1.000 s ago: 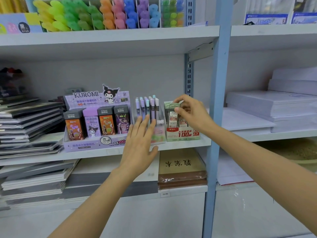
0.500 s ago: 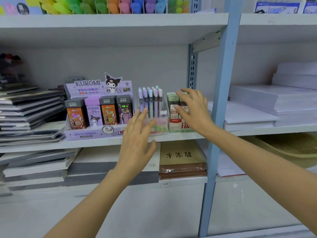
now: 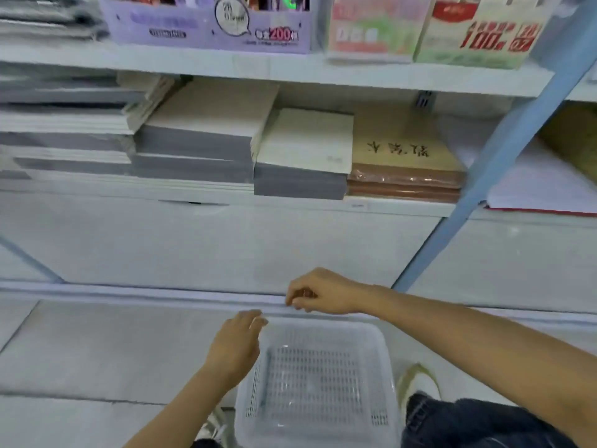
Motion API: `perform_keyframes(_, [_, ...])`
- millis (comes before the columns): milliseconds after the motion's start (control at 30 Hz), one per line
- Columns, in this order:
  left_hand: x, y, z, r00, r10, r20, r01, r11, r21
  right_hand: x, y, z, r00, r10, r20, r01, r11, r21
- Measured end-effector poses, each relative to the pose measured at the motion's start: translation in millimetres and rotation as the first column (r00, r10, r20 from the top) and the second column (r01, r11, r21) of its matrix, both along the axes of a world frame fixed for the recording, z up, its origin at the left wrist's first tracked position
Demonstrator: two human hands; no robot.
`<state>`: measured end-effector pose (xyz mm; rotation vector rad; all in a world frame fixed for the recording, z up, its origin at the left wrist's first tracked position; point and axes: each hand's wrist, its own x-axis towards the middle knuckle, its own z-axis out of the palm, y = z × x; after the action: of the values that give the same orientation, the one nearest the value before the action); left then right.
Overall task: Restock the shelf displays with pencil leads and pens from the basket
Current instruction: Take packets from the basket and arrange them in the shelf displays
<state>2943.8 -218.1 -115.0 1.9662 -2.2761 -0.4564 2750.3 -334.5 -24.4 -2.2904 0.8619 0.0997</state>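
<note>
1. We are looking down at the basket (image 3: 323,322), which is sitting on the floor (image 3: 97,350) close against the foot of the shelving. Its mesh bottom is showing no pencil leads or pens, so we are judging the restocking to be nearly done.
2. The left grip (image 3: 235,344) is hovering at the basket's far left corner with its fingers loosely spread and nothing in them.
3. The right grip (image 3: 323,292) is hanging over the far rim with its fingers curled inward. The view is blurred here, so we cannot tell whether it is pinching something small or nothing at all.
4. Far above, on the shelf, we are seeing the lower edges of the green lead box (image 3: 478,37), the clear pen stand (image 3: 368,30) and the purple display (image 3: 210,30).
5. We are expecting the basket to be light and a little flexible, since it is thin mesh plastic. Its thicker rim is offering the best hold, with one grip on each opposite side.
</note>
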Motion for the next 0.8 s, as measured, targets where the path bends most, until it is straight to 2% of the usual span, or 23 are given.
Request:
perform_keyframes(67, [11.5,18.6,-33.2,1.000,0.018,0.000,-0.017,0.986,0.163,6.3,10.8,-55.7,0.997,-0.029,-0.073,0.038,0.991,0.125])
perform_keyframes(167, [22.3,36.8,-59.2,1.000,0.003,0.002,-0.003,0.955,0.296,17.3,32.1,-128.9,0.984,-0.081,-0.157,0.121,0.957,0.265])
perform_keyframes(267, [25.5,43.6,-68.5,0.999,-0.017,-0.047,0.028,0.971,0.239,34.2,53.8,-180.1,0.967,-0.182,-0.179,0.239,0.892,0.383])
perform_keyframes(367, [28.6,44.7,-76.1,0.999,-0.035,0.001,0.034,0.969,0.247,50.4,69.4,-216.4,0.932,-0.326,-0.159,0.363,0.858,0.363])
perform_keyframes(400, [30.2,46.2,-80.1,1.000,-0.030,0.000,0.028,0.960,0.279,53.9,74.5,-224.1,0.919,-0.358,-0.163,0.393,0.857,0.334])
perform_keyframes(467, [31.5,47.8,-84.9,0.999,-0.049,0.003,0.047,0.971,0.235,57.5,85.0,-236.2,0.902,-0.408,-0.142,0.432,0.858,0.278])
perform_keyframes(567, [32.8,49.9,-90.7,0.997,-0.076,0.008,0.072,0.974,0.217,57.6,94.5,-242.7,0.846,-0.532,-0.037,0.517,0.802,0.299])
perform_keyframes(667, [32.2,49.9,-94.1,0.998,-0.058,0.012,0.054,0.973,0.223,50.7,88.9,-237.5,0.782,-0.623,0.019,0.569,0.725,0.389])
perform_keyframes(800, [32.9,45.3,-88.4,0.999,-0.039,-0.004,0.039,0.977,0.210,33.6,63.9,-211.8,0.707,-0.707,0.014,0.547,0.560,0.623])
